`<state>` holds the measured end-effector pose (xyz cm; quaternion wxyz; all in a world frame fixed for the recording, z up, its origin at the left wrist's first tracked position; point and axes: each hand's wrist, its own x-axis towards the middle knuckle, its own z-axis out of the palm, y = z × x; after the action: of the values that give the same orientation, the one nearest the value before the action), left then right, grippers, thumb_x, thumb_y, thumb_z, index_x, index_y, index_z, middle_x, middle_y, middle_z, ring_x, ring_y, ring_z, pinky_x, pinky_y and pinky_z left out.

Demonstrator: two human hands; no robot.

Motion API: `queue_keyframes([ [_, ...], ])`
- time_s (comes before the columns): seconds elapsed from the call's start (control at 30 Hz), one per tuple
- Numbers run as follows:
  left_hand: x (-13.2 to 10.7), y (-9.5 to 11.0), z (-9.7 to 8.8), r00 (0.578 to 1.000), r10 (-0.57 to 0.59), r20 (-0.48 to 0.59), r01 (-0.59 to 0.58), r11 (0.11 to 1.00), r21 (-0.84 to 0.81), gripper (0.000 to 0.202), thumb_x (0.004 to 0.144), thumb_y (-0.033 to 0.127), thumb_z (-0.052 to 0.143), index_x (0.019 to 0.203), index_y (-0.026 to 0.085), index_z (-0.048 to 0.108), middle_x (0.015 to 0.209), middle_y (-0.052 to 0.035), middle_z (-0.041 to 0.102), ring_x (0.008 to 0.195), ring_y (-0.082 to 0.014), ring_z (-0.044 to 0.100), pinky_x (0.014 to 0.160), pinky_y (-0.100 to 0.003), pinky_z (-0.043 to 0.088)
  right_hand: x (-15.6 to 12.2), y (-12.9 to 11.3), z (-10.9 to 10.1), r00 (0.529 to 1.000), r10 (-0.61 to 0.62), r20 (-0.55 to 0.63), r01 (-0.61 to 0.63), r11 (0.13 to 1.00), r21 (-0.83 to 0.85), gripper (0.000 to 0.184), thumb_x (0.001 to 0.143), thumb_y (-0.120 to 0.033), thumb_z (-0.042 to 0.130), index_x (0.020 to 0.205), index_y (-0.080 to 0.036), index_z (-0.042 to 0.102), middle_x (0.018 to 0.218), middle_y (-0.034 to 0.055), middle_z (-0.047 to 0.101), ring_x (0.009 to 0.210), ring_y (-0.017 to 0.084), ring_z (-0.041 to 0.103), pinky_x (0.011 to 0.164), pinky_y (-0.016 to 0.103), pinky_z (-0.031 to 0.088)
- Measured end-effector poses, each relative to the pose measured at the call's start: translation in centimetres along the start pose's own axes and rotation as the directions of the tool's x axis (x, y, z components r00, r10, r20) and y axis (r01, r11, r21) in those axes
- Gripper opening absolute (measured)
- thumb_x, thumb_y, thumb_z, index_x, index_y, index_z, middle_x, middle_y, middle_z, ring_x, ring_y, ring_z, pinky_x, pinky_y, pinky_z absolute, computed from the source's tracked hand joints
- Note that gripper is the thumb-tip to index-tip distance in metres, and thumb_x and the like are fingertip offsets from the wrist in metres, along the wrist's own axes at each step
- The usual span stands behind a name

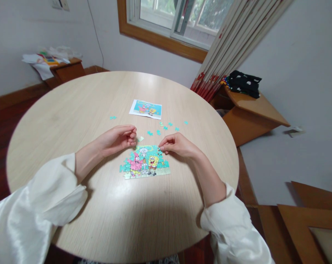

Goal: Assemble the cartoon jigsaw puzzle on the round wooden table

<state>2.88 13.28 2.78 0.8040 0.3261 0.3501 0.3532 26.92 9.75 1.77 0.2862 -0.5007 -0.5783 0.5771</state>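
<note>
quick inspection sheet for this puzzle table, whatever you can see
surface: round pale wood table
job's things: part-built cartoon jigsaw; loose teal pieces beyond it; reference picture further back
clutter: papers heaped on a side cabinet
grippers: left hand curled, pale piece at its fingertips, grip unclear; right hand fingertips on the jigsaw's top edge
cables: thin wire down the wall
surroundings: window, striped curtain, dark cloth on a low cabinet

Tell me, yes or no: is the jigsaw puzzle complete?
No, the jigsaw puzzle has a ragged top edge, and loose teal pieces lie beyond it on the table.
</note>
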Motion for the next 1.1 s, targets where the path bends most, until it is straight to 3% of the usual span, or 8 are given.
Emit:
queue_keyframes([
  [0.23, 0.3, 0.4, -0.4, 0.997, 0.062, -0.049, -0.063, 0.998, -0.013, 0.035, 0.086, 0.014, 0.057, 0.053, 0.017, 0.045, 0.051, 0.0038, 0.035, 0.046, -0.0073, 0.033, 0.045, -0.020, 0.035, 0.0, 0.0, 0.4, 0.999, -0.018, -0.043, 0.019, 1.000, 0.024, 0.023, 0.059, -0.030, 0.082, 0.065, -0.014, 0.067, 0.055, -0.0011, 0.062, 0.053, 0.009, 0.055, 0.055, 0.026, 0.043],
  [0.33, 0.2, 0.3, -0.6, 0.991, 0.131, -0.024, -0.128, 0.986, 0.108, 0.033, 0.083, 0.015, 0.062, 0.053, 0.017, 0.047, 0.050, 0.0040, 0.036, 0.046, -0.0076, 0.033, 0.046, -0.021, 0.033, 0.0, -0.4, 1.2, 0.993, -0.080, -0.088, 0.084, 0.996, 0.041, 0.024, 0.062, -0.033, 0.081, 0.066, -0.014, 0.066, 0.057, -0.0006, 0.062, 0.053, 0.009, 0.055, 0.056, 0.027, 0.045],
  [0.43, -0.1, 0.3, -0.5, 0.982, 0.183, 0.039, -0.186, 0.937, 0.295, 0.021, 0.079, 0.016, 0.067, 0.059, 0.015, 0.059, 0.052, 0.0014, 0.046, 0.049, -0.0087, 0.041, 0.050, -0.023, 0.036, 0.0, -1.0, 2.6, 0.971, -0.161, -0.177, 0.172, 0.984, 0.046, 0.024, 0.063, -0.034, 0.080, 0.068, -0.015, 0.066, 0.063, 0.0005, 0.064, 0.058, 0.011, 0.058, 0.061, 0.029, 0.048],
  [0.57, -0.7, 0.2, -0.1, 0.977, 0.121, 0.176, -0.192, 0.862, 0.470, 0.004, 0.073, 0.017, 0.071, 0.072, 0.014, 0.068, 0.057, -0.0019, 0.058, 0.052, -0.0108, 0.049, 0.053, -0.024, 0.037, 0.0, -1.6, 4.3, 0.960, -0.184, -0.211, 0.206, 0.975, 0.085, 0.028, 0.062, -0.039, 0.082, 0.068, -0.016, 0.066, 0.065, 0.0014, 0.066, 0.063, 0.014, 0.063, 0.065, 0.032, 0.052],
  [0.7, -0.9, 0.2, 0.1, 0.965, 0.040, 0.260, -0.174, 0.838, 0.517, 0.009, 0.068, 0.017, 0.073, 0.075, 0.017, 0.068, 0.060, -0.0021, 0.064, 0.054, -0.0125, 0.055, 0.054, -0.024, 0.039, 0.2, -1.6, 5.1, 0.966, -0.178, -0.187, 0.205, 0.969, 0.137, 0.032, 0.059, -0.041, 0.084, 0.066, -0.016, 0.066, 0.063, 0.0010, 0.066, 0.061, 0.014, 0.064, 0.067, 0.033, 0.054],
  [1.1, -0.6, 0.2, 0.0, 0.971, 0.072, 0.228, -0.189, 0.813, 0.551, 0.010, 0.071, 0.012, 0.070, 0.075, 0.015, 0.060, 0.055, 0.0019, 0.062, 0.051, -0.0098, 0.057, 0.054, -0.022, 0.043, 0.1, -1.5, 4.6, 0.967, -0.206, -0.153, 0.229, 0.961, 0.155, 0.032, 0.063, -0.043, 0.083, 0.075, -0.016, 0.071, 0.067, 0.0036, 0.071, 0.066, 0.016, 0.068, 0.063, 0.030, 0.050],
])
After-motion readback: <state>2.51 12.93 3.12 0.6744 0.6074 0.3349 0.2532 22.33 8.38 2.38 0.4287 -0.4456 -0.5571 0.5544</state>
